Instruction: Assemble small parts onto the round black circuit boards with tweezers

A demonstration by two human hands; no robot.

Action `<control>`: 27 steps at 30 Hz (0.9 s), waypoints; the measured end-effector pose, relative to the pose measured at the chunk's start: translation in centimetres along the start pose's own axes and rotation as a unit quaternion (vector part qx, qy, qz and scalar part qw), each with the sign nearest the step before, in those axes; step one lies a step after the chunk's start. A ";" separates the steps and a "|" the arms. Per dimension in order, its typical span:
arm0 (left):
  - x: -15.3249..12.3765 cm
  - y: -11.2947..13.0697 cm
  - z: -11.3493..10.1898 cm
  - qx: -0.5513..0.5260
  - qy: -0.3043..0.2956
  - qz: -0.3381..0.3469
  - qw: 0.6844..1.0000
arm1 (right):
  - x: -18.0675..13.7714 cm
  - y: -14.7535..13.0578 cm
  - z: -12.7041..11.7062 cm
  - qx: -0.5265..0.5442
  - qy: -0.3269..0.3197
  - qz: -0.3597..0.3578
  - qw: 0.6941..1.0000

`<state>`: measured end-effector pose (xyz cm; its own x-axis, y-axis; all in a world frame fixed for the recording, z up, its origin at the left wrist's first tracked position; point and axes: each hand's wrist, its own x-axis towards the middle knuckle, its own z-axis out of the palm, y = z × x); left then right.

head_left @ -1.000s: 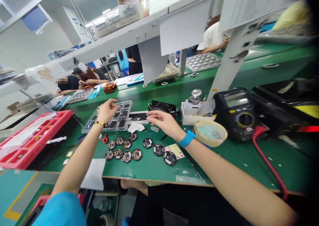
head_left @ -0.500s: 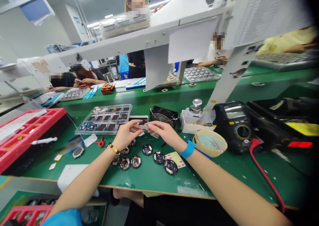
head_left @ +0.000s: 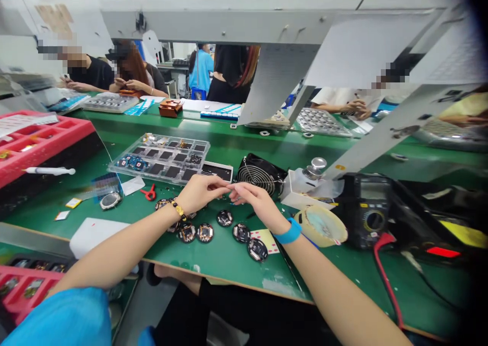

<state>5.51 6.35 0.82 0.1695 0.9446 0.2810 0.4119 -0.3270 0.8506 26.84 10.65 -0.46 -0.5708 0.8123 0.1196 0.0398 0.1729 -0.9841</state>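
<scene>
My left hand [head_left: 199, 192] and my right hand [head_left: 254, 200] meet fingertip to fingertip above the green bench [head_left: 229, 254]. Both pinch something tiny between them that I cannot make out. Just below the hands lie several round black circuit discs [head_left: 224, 218]. Behind the left hand stands a clear compartment tray [head_left: 162, 158] holding small parts. A beaded bracelet is on my left wrist and a blue band on my right.
A small black fan [head_left: 260, 174] and a white box with a metal-topped bottle [head_left: 309, 181] stand behind the hands. A tape roll [head_left: 321, 225] and a multimeter [head_left: 368, 208] with a red lead sit to the right. A red bin [head_left: 34, 137] is at left. Other people work across the bench.
My left hand left the clear tray and came over to meet my right hand; both now pinch together. The view tilted down and shifted.
</scene>
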 end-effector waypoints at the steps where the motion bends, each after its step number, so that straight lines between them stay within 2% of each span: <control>1: 0.0 0.0 0.0 -0.005 -0.005 -0.005 1.000 | -0.1 0.0 0.0 -0.009 0.002 -0.006 1.000; 6: -0.1 0.4 0.1 0.015 -0.019 -0.006 1.000 | -0.6 -0.3 0.1 -0.146 0.052 -0.076 0.985; 9: -0.1 0.8 -0.2 0.005 -0.005 -0.009 1.000 | -0.8 -0.5 -0.1 -0.196 0.096 -0.095 0.971; 13: -0.2 1.4 -1.1 -0.016 0.056 0.008 0.998 | -0.6 -0.5 -0.5 -0.220 0.124 -0.104 0.962; 18: -0.5 2.2 -2.4 -0.042 0.148 0.058 0.986 | -0.3 -0.1 -0.6 -0.233 0.096 -0.122 0.960; 24: -0.3 6.0 -5.2 -0.073 0.207 0.098 0.971 | -0.1 0.3 -0.7 -0.240 0.087 -0.135 0.957; 27: -2.0 8.7 -7.2 -0.042 0.218 0.120 0.968 | -0.1 0.2 -0.8 -0.239 0.078 -0.143 0.957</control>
<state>2.34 1.85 10.83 -0.1512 0.7701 0.6197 0.3297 -0.5517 0.7661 27.59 11.07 -0.58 -0.4857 0.7610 0.4300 0.2920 0.6050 -0.7408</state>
